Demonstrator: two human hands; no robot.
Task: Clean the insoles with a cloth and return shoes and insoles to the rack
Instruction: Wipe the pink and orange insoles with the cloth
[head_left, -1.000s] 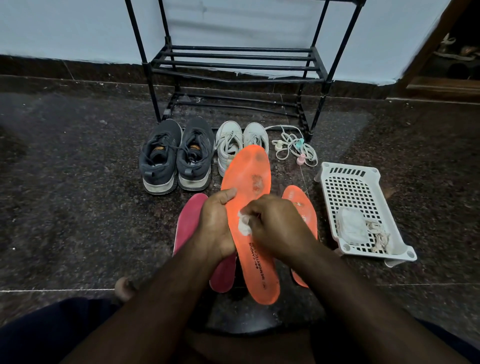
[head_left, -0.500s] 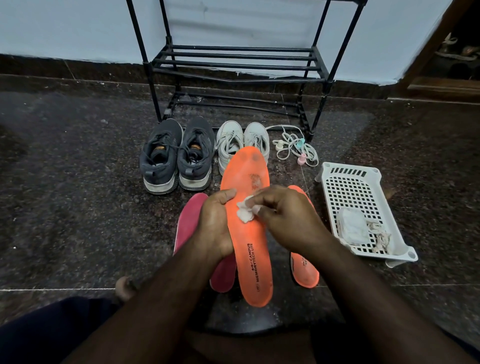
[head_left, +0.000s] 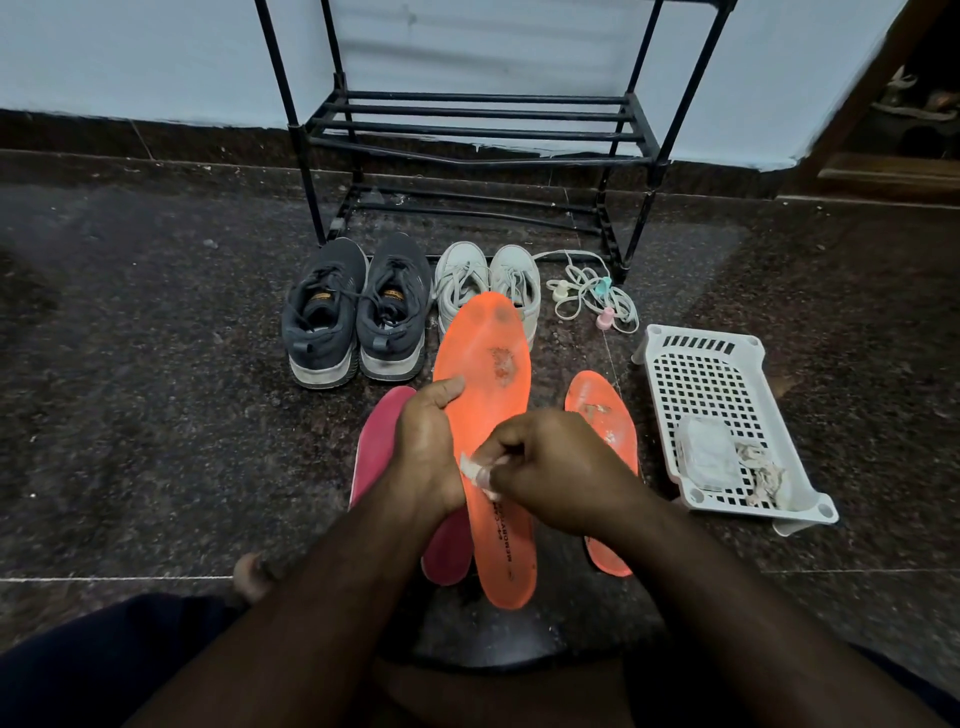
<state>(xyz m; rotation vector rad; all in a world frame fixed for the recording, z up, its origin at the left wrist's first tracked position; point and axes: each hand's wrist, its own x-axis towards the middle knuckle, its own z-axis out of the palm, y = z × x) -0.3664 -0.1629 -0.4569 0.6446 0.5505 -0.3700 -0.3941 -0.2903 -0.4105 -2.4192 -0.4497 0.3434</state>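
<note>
My left hand (head_left: 428, 447) grips the left edge of a long orange insole (head_left: 485, 374), thumb on its top face, holding it above the floor. My right hand (head_left: 550, 467) pinches a small white cloth (head_left: 475, 473) against the insole's middle. A second orange insole (head_left: 602, 421) lies on the floor to the right, partly behind my right hand. A pink insole (head_left: 379, 441) lies on the floor under my left hand. Dark grey shoes (head_left: 353, 312) and white shoes (head_left: 488, 280) stand in front of the black rack (head_left: 467, 130).
A white perforated basket (head_left: 722, 415) with a packet and crumpled cloths sits on the floor at the right. White cords with coloured clips (head_left: 592, 296) lie by the rack's right leg. A bare foot (head_left: 252, 574) shows at lower left on the dark stone floor.
My right hand has slid the cloth back down the insole from near its forefoot to its middle. The insole's worn patch is now uncovered. My left hand keeps its grip.
</note>
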